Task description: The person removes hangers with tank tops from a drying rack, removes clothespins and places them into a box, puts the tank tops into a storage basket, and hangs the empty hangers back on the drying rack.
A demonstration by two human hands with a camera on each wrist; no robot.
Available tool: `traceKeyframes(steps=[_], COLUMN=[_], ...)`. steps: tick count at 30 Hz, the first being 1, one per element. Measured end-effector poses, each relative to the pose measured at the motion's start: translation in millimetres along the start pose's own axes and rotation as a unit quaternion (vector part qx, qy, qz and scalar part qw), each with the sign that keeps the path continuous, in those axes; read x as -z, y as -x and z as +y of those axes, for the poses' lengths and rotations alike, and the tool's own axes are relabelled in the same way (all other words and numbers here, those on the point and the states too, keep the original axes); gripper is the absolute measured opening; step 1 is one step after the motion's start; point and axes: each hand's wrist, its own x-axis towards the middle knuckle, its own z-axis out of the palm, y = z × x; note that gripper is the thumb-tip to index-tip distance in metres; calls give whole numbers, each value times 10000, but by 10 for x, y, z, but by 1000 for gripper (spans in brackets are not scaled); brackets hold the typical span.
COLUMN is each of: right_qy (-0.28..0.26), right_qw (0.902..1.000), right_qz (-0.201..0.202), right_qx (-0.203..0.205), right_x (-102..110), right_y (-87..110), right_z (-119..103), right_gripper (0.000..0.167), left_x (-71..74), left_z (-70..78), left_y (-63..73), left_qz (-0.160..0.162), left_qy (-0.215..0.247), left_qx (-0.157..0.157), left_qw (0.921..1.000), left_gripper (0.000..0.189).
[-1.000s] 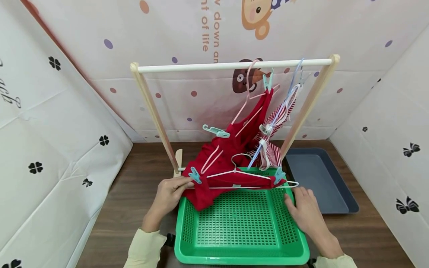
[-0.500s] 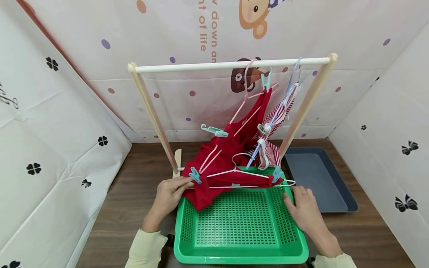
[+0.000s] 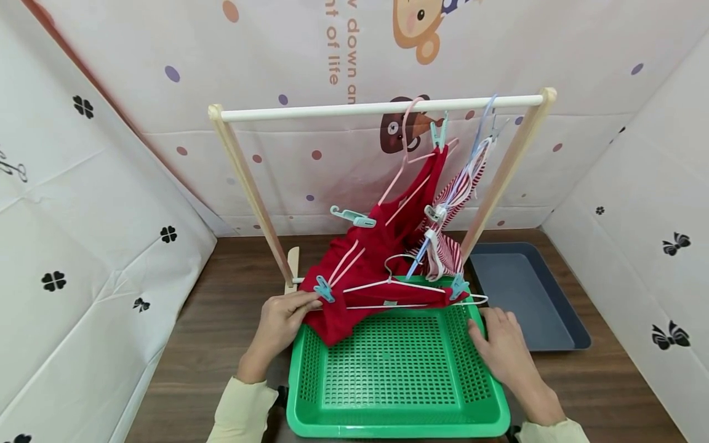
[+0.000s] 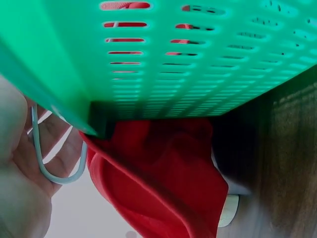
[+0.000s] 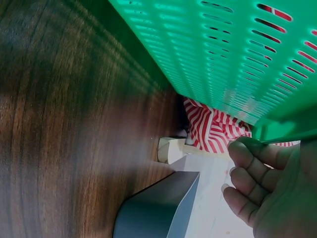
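In the head view a white hanger (image 3: 410, 306) carries a red garment (image 3: 354, 264), clipped by blue clothespins (image 3: 324, 289) at both ends. It lies over the back of a green basket (image 3: 388, 429). My left hand (image 3: 284, 317) pinches the hanger's left end; in the left wrist view the hanger's rounded end (image 4: 79, 171) lies across the fingers. On the basket's right rim (image 3: 490, 344) my right hand (image 3: 504, 344) grips with the thumb inside and the fingers outside. The hanger's right end sits just beyond that thumb, apart from it.
A white rail (image 3: 321, 111) on wooden posts spans the back. On it hang a pink hanger (image 3: 407, 141), joined to the red cloth, and a red-and-white striped garment (image 3: 448, 246) on a blue hanger. A grey tray (image 3: 528, 295) lies at right. A loose-looking mint clip (image 3: 354, 217) rests mid-scene.
The head view has shifted slightly, so the rack appears a little further left. The white hanger's right end has risen a touch. Both hands keep their places.
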Motion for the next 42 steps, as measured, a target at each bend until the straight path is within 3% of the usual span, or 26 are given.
traceKeyframes(steps=[18, 22, 27, 31, 36, 42], right_qy=[-17, -31, -335, -721, -1198, -1592], right_qw=[9997, 9995, 9955, 9907, 9854, 9836], right_qz=[-65, 153, 772, 1000, 1019, 678], right_qx=[223, 271, 434, 575, 653, 506], right_x=[78, 166, 326, 455, 566, 592], right_y=[-56, -62, -123, -169, -175, -187], right_z=[9, 4, -45, -103, -185, -277], right_gripper=[39, 36, 24, 21, 27, 37], left_x=[31, 29, 31, 25, 8, 10], left_z=[-3, 2, 7, 3, -7, 4], left_y=[-1, 1, -5, -9, -16, -12], left_qz=[-138, -164, -155, -129, -131, -106], left_qy=[-209, -181, -184, -166, -146, -152], left_qx=[187, 166, 191, 138, 4, 21], left_qw=[9995, 9996, 9995, 9997, 9998, 9998], left_gripper=[28, 27, 27, 27, 27, 27])
